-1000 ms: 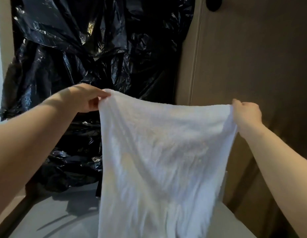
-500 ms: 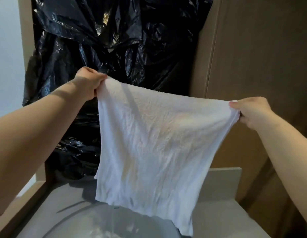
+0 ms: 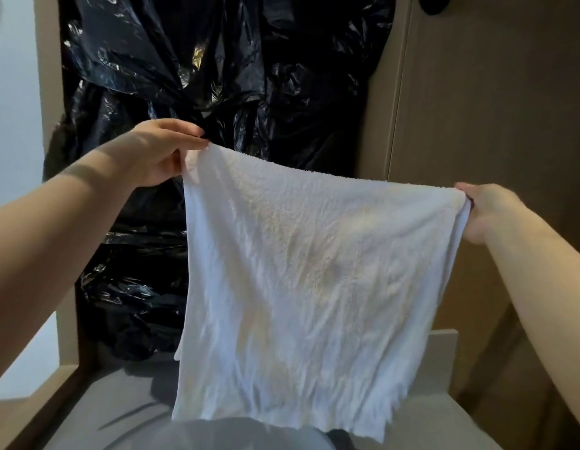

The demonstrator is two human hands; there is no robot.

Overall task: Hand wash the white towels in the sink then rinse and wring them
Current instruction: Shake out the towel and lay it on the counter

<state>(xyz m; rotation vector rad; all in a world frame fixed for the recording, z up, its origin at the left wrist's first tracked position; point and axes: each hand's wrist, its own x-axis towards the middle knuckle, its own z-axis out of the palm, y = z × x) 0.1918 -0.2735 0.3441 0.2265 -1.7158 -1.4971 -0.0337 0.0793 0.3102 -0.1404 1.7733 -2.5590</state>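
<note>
A white towel (image 3: 314, 280) hangs spread out flat in front of me, wrinkled, with faint yellowish patches in its middle. My left hand (image 3: 158, 151) pinches its upper left corner, held higher. The upper right corner is pinched by my right hand (image 3: 489, 209), which sits lower, so the top edge slopes down to the right. The towel's frayed bottom edge dangles just above the pale sink basin (image 3: 197, 433), most of which is hidden behind the cloth.
Crumpled black plastic sheeting (image 3: 217, 76) covers the wall behind the sink. Beige panels (image 3: 493, 108) stand at the right. A grey counter (image 3: 113, 401) surrounds the basin, with a raised back ledge (image 3: 444, 358) at the right.
The towel was lifted and stretched wider between both hands, then lowered slightly; its bottom edge now hangs nearer the basin. Both hands kept hold of their corners.
</note>
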